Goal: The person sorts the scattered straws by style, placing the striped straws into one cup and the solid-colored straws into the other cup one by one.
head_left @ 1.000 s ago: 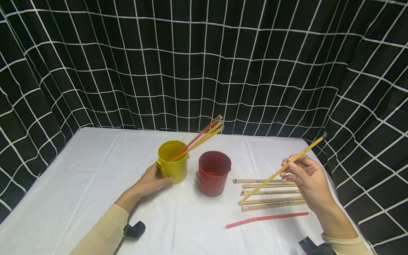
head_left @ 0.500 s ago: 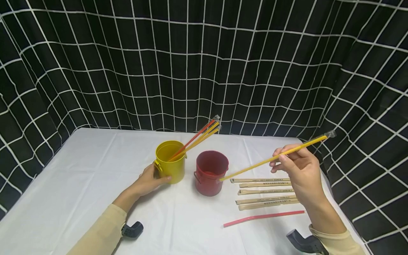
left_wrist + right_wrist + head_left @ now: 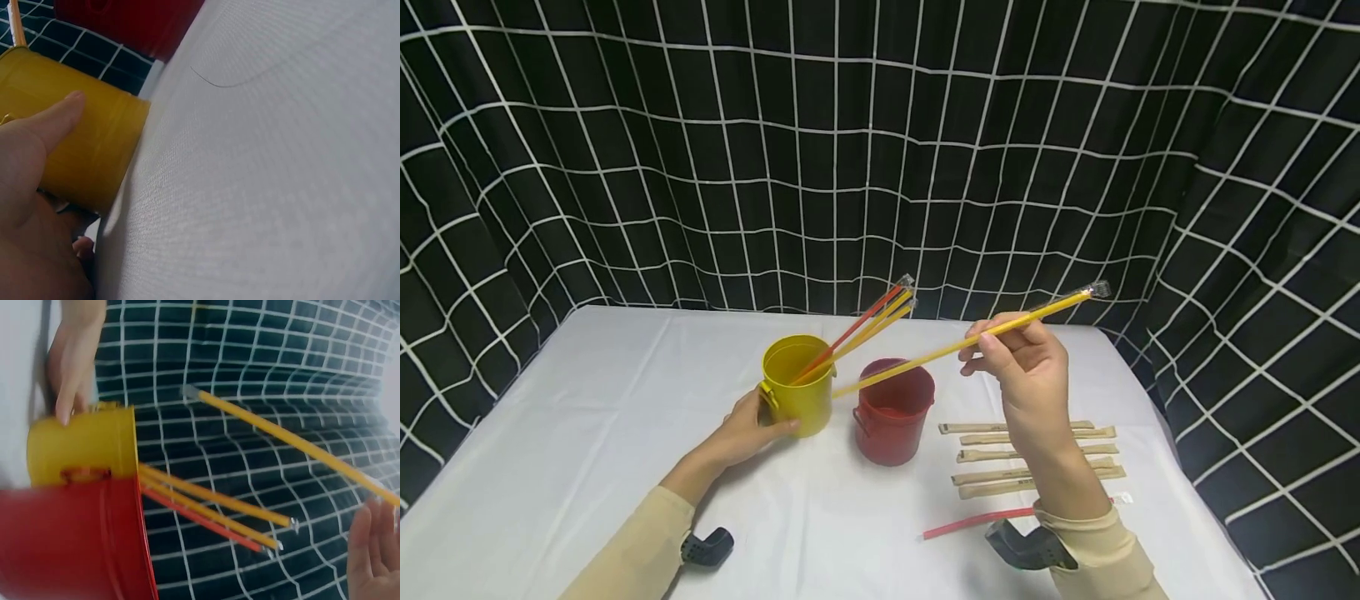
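Note:
My left hand (image 3: 747,435) holds the small yellow bucket (image 3: 811,410) by its side, thumb across the front, as the left wrist view also shows. One red straw (image 3: 867,317) and two yellow straws (image 3: 215,499) lean out of that bucket towards the right. My right hand (image 3: 1032,379) pinches a yellow straw (image 3: 917,362) in a clear wrapper. The held straw slants down to the left over the red bucket (image 3: 891,437), its lower end close to the yellow bucket's right side. Inside the red bucket I see no straws.
Several paper-wrapped straws (image 3: 988,456) lie in a row on the white tablecloth (image 3: 865,533), partly behind my right forearm. In front of them is a pinkish-red straw (image 3: 970,524). A black curtain with a white grid (image 3: 880,167) encloses the back and sides.
My right hand has moved left with the yellow straw, carrying its lower end from above the paper-wrapped straws across the red bucket. The left hand stays on the yellow bucket.

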`<act>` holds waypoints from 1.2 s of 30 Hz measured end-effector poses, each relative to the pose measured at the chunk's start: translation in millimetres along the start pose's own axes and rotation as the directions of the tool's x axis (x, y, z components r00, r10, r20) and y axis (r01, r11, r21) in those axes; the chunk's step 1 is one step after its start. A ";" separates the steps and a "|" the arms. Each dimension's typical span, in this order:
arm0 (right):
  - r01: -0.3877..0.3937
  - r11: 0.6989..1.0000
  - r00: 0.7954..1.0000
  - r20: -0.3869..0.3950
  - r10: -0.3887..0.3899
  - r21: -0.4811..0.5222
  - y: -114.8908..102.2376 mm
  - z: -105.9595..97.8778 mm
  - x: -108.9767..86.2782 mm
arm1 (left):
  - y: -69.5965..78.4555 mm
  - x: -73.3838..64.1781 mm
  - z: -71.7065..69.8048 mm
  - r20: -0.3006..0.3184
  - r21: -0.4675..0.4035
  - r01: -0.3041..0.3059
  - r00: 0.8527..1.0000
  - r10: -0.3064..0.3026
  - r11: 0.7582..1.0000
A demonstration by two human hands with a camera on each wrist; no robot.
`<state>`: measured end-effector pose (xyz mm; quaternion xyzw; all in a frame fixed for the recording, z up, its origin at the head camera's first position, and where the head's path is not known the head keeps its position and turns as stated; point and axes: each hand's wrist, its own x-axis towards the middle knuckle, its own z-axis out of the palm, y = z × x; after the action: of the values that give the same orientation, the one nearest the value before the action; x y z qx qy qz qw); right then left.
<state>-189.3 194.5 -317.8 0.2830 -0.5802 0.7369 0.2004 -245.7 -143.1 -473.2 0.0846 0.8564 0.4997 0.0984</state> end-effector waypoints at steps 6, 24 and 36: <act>-0.014 0.999 0.996 -0.086 0.010 -0.045 12.6 14.4 -0.8 | -1.5 0.2 -0.6 0.007 -0.005 0.020 1.000 -0.020 1.000; -0.133 0.955 0.989 0.023 0.144 -0.265 43.3 42.5 -5.9 | 4.3 -7.0 0.7 0.011 0.003 0.011 1.000 -0.011 1.000; -0.129 0.761 0.956 0.124 0.265 -0.636 46.7 59.3 25.4 | 4.4 -2.8 0.4 0.000 0.009 0.006 1.000 -0.006 1.000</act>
<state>-226.7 124.7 -326.1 0.2131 -0.8343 0.4882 0.1419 -242.7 -141.3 -469.3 0.0823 0.8588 0.4957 0.0994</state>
